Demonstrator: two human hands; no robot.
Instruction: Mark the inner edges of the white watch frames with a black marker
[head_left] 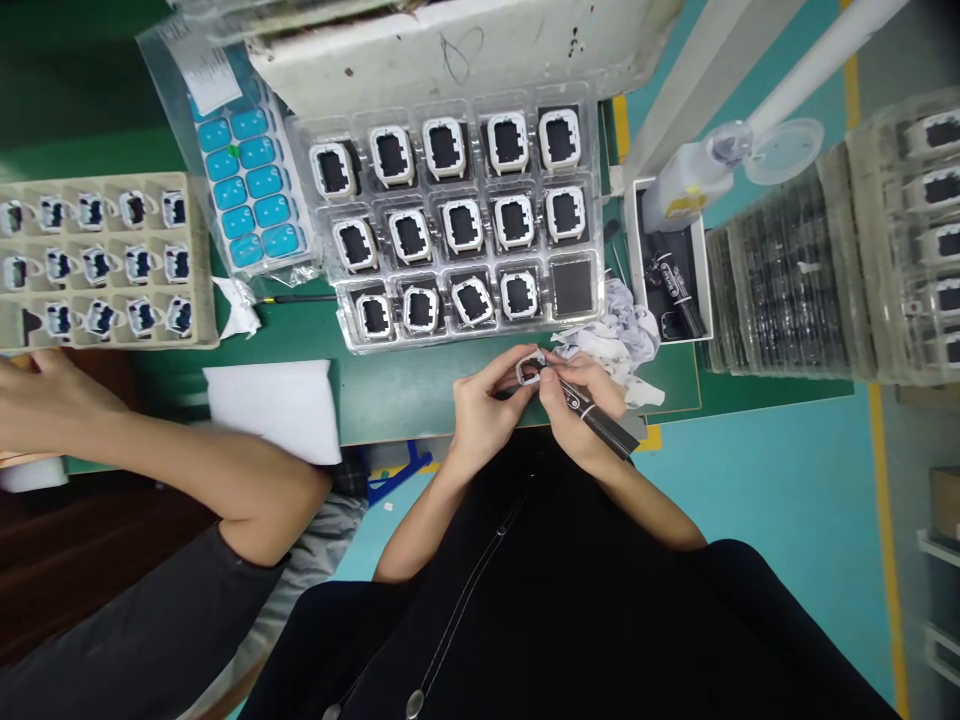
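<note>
Worker at green bench [405, 390], both hands raised just over its near edge, in front of the body. Left hand [481, 412]: thumb and fingers pinched on a small white frame [523, 371], gripping it from its left side. Right hand [577, 400]: closed round a dark marker [609, 430], barrel slanting down toward the wearer, writing end directed at the frame. From where I stand the tip is screened by the fingers; cannot tell whether it touches. Step in hand, as I judge it: pen work on this one piece, under way or about to be. Clear tray [450, 342] lies just beyond the hands, fourteen similar white frames seated in its pockets; the pocket at its near right corner shows a dark pad [572, 288]. Crumpled cloth [619, 335] sits just beside the right hand, and a second marker [679, 290] rests in the white box [706, 262] farther right. Next move, in my estimate, calls for a firm, still pinch on the left and fine fingertip control of the pen on the right; the frame is narrow, so a slip could stray onto the neighbouring face.
</note>
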